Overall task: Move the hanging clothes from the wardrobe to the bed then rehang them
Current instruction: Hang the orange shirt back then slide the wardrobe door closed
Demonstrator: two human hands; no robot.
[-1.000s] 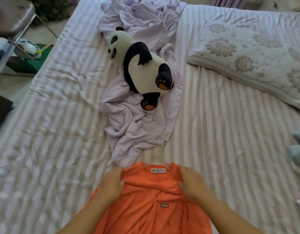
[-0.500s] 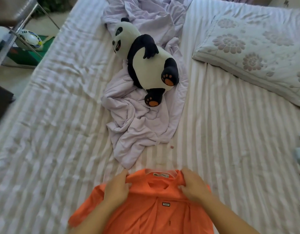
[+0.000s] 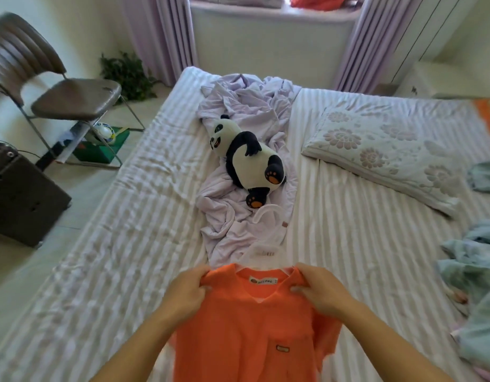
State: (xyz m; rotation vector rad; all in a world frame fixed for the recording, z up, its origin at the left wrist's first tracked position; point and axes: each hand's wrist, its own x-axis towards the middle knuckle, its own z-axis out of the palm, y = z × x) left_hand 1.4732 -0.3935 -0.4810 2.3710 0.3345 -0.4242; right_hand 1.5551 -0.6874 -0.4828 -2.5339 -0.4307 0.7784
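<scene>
Spreading across most of the view, the bed (image 3: 128, 244) is covered by a striped sheet, with a pillow (image 3: 390, 150) at the right and a crumpled lilac cloth (image 3: 238, 216) down the middle, on which a panda (image 3: 252, 158) is laid. A chair (image 3: 59, 89) is seen beside the bed at the left, and pale blue clothes (image 3: 475, 266) are heaped at the right edge.

An orange shirt (image 3: 252, 334) is held up over the near part of the bed, its collar towards the panda. A white hanger (image 3: 266, 241) is seen inside the neck, its hook reaching over the lilac cloth.

A slip is judged the main risk: if the shoulders are pulled unevenly, the hanger could be tipped out of the neck, or its hook could be caught in the lilac cloth when the shirt is lifted.

The left hand (image 3: 187, 292) is curled on the shirt's left shoulder, fabric being pinched between thumb and fingers. The right hand (image 3: 319, 290) is closed likewise on the right shoulder. Both forearms are extended forward, converging slightly, with the wrists kept level.
</scene>
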